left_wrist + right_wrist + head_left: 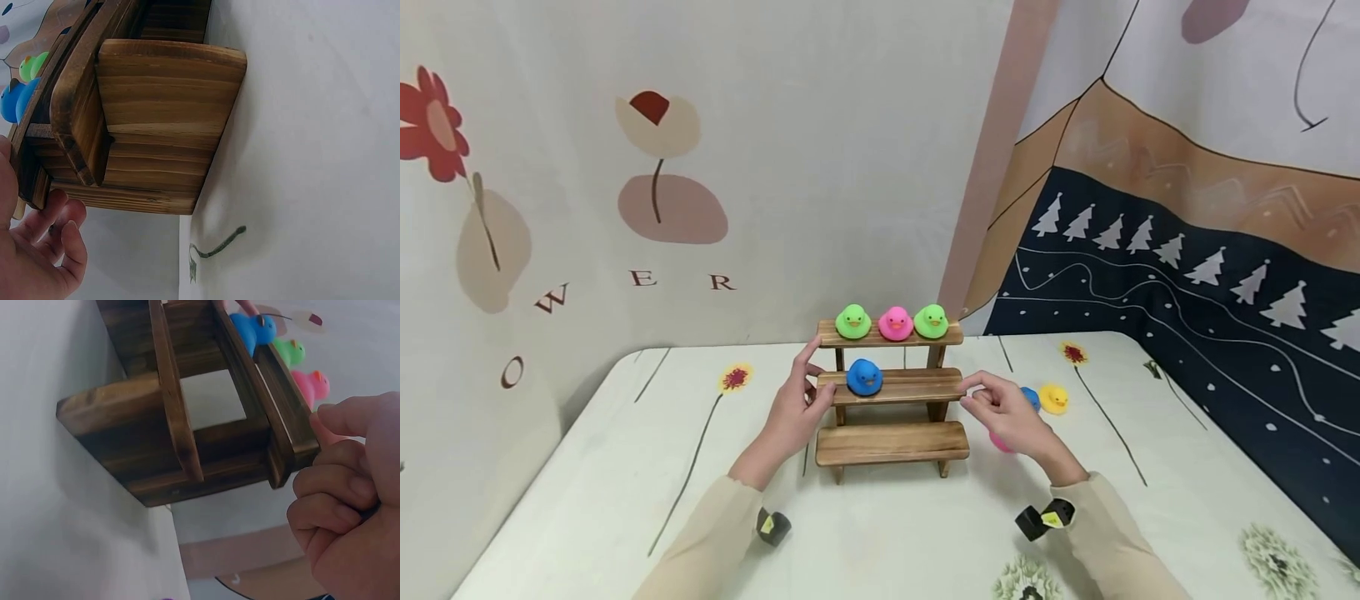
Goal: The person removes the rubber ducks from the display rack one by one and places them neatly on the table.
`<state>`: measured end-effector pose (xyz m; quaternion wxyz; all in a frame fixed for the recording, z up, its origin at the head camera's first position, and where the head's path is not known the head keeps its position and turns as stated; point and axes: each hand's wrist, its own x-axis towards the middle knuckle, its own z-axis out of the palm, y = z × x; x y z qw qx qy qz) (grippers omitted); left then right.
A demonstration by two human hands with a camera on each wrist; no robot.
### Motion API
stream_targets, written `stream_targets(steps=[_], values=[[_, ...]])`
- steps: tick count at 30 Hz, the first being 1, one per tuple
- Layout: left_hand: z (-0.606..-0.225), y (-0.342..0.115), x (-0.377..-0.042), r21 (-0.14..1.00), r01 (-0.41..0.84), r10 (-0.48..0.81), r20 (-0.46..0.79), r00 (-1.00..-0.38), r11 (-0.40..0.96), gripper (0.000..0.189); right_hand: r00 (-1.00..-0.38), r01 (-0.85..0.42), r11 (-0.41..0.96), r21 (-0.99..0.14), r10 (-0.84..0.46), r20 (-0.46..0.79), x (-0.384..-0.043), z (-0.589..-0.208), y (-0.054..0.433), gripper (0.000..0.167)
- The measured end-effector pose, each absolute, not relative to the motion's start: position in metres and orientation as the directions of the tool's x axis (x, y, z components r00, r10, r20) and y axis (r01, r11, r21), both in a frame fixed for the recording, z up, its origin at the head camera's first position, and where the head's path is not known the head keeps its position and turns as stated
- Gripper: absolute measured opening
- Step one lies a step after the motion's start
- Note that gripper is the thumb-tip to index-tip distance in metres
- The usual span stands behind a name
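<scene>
A three-tier wooden stand (891,444) sits between my hands. My left hand (793,412) holds its left side, index finger up at the top tier's end and thumb at the middle tier. My right hand (1009,410) grips the middle tier's right end by thumb and index finger, other fingers curled in the right wrist view. On the top tier stand a green duck (853,322), a pink duck (896,324) and another green duck (931,322). A blue duck (864,378) sits toward the left of the middle tier; the bottom tier is bare.
Beyond my right hand lie a yellow duck (1054,399) and a second blue duck (1032,397), partly hidden. A second pink duck (1000,442) shows from behind that hand. The table (880,542) has a flower-print cover, and printed cloth (850,167) hangs behind.
</scene>
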<state>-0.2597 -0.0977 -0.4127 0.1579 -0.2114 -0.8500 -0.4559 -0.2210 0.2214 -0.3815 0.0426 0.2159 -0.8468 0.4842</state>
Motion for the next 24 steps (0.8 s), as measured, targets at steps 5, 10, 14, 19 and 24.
stream_targets(steps=[5, 10, 14, 19, 24], values=[[-0.413, -0.101, -0.258, 0.704, 0.495, 0.208, 0.458, -0.864, 0.509, 0.069, -0.891, -0.433, 0.421, -0.797, -0.335, 0.308, -0.224, -0.377, 0.211, 0.017], [-0.412, -0.104, -0.257, 0.703, 0.494, 0.209, 0.456, -0.865, 0.511, 0.070, -0.886, -0.443, 0.403, -0.801, -0.336, 0.320, -0.226, -0.367, 0.199, 0.018], [-0.411, -0.105, -0.256, 0.706, 0.492, 0.205, 0.455, -0.866, 0.509, 0.070, -0.889, -0.436, 0.397, -0.808, -0.329, 0.318, -0.228, -0.364, 0.190, 0.019], [-0.412, -0.103, -0.256, 0.711, 0.486, 0.198, 0.453, -0.869, 0.508, 0.069, -0.886, -0.446, 0.396, -0.803, -0.323, 0.333, -0.230, -0.364, 0.182, 0.019], [-0.411, -0.098, -0.256, 0.715, 0.490, 0.209, 0.450, -0.868, 0.499, 0.069, -0.892, -0.439, 0.414, -0.797, -0.309, 0.331, -0.230, -0.363, 0.178, 0.020]])
